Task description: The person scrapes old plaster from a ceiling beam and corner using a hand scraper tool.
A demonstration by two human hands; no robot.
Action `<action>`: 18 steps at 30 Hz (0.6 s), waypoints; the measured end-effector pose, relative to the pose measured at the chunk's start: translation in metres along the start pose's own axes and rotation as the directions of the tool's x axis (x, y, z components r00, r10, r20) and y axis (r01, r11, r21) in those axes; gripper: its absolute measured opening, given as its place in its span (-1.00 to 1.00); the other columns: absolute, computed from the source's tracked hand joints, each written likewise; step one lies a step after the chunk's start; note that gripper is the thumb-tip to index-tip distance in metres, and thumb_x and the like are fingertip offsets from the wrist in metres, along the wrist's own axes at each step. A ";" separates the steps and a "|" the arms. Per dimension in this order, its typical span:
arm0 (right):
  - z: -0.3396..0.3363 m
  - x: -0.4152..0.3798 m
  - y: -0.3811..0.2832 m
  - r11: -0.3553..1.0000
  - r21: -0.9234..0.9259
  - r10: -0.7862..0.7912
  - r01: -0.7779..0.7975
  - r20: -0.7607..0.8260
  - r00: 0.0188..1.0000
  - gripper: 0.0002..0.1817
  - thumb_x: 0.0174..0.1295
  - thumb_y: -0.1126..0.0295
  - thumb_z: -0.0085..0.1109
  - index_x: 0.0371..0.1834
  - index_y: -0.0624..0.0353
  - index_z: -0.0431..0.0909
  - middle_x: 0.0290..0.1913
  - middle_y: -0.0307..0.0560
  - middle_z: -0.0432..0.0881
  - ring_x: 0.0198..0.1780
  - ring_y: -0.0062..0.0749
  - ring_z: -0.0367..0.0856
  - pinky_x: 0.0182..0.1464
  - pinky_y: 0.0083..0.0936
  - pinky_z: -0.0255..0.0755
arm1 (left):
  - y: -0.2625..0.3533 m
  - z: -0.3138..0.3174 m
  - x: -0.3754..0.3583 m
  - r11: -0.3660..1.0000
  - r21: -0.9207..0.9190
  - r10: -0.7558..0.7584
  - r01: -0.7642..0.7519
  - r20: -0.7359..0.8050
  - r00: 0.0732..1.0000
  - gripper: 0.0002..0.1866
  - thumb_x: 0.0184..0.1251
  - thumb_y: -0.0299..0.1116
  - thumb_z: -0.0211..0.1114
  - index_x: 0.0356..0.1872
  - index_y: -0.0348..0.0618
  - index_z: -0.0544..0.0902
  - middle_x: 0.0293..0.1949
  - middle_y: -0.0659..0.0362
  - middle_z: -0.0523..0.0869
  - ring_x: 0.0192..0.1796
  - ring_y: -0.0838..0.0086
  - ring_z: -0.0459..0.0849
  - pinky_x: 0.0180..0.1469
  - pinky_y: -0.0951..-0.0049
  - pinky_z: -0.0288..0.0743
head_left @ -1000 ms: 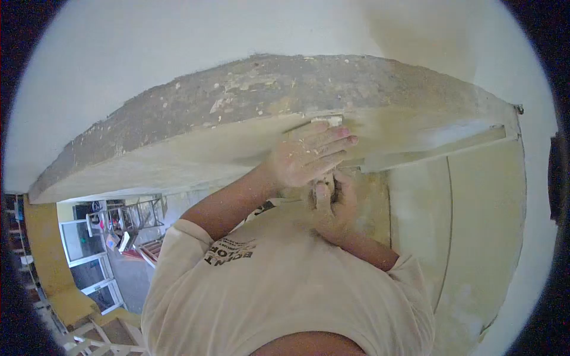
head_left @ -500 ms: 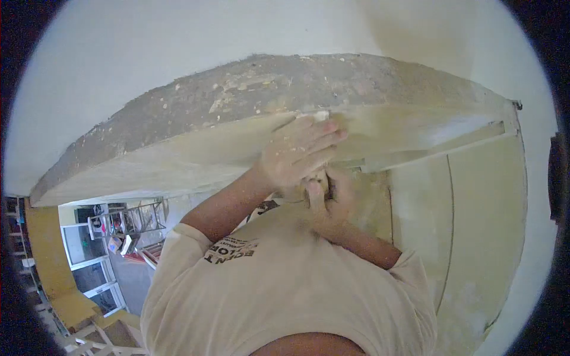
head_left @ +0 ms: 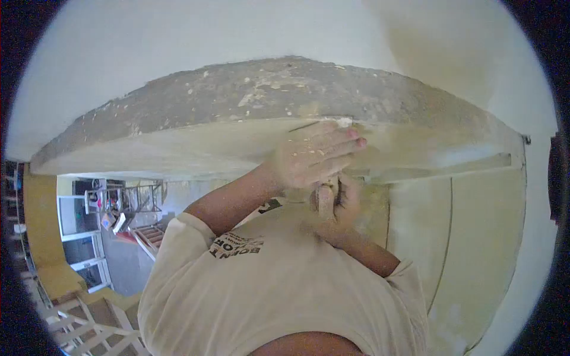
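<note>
My left hand lies with its fingers stretched out against the pale underside of a wide, worn grey edge. A thin dark line and a small whitish patch show just beyond the fingertips. Close below it, my right hand is closed, thumb up, around something mostly hidden by the fingers. The hands are close together, the left partly covering what lies between them. Pale dust coats both.
A pale panelled surface stands at the right. On the left are a yellow post, glazed frames, a metal rack and a wooden ladder. Wooden slats show at the lower left.
Both hands have moved a little to the right and slightly down in the view. The view itself has shifted, and the grey edge sits at a different tilt.
</note>
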State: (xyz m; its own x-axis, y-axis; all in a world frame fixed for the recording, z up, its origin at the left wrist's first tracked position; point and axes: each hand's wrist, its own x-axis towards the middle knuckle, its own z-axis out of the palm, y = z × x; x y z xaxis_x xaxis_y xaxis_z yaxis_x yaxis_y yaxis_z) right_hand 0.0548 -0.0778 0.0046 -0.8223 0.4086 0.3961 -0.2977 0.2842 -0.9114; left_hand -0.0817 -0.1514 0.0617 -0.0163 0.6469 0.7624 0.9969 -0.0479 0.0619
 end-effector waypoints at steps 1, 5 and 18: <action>0.000 0.000 0.002 0.999 -0.035 -0.026 0.026 -0.003 1.000 -0.73 0.23 0.35 -0.10 -0.09 0.28 0.21 -0.44 -0.15 0.41 -0.58 -0.66 0.35 -0.59 -0.68 0.24 | 0.001 0.001 -0.003 1.000 0.029 0.005 -0.008 0.096 0.995 -0.70 -0.06 -0.31 0.11 -0.21 0.00 0.56 0.10 0.28 0.46 0.18 0.40 0.36 0.12 0.27 0.27; 0.000 -0.013 0.007 0.990 0.058 0.120 -0.132 0.172 0.978 -0.70 0.23 0.35 -0.08 -0.06 0.28 0.20 -0.40 -0.13 0.41 -0.55 -0.66 0.35 -0.56 -0.68 0.25 | 0.004 0.005 -0.028 0.998 0.023 -0.060 0.057 0.164 0.985 -0.70 -0.04 -0.31 0.11 -0.21 -0.04 0.58 -0.02 0.25 0.56 0.13 0.37 0.43 0.10 0.28 0.29; 0.030 -0.014 0.013 0.984 0.117 0.118 -0.132 0.125 0.985 -0.68 0.11 0.48 0.03 -0.10 0.39 0.27 -0.31 0.04 0.50 -0.32 -0.40 0.49 -0.27 -0.50 0.39 | 0.001 -0.012 -0.057 0.996 0.007 -0.090 0.091 -0.051 0.995 -0.72 -0.13 -0.36 0.15 -0.30 -0.14 0.61 -0.07 0.20 0.57 0.07 0.34 0.47 0.08 0.29 0.35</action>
State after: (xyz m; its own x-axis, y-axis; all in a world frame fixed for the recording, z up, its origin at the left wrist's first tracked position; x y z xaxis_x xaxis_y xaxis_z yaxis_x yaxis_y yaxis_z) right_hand 0.0478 -0.1053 -0.0161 -0.9059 0.3271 0.2689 -0.2411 0.1237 -0.9626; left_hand -0.0803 -0.1973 0.0263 -0.1103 0.6087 0.7857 0.9918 0.0165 0.1264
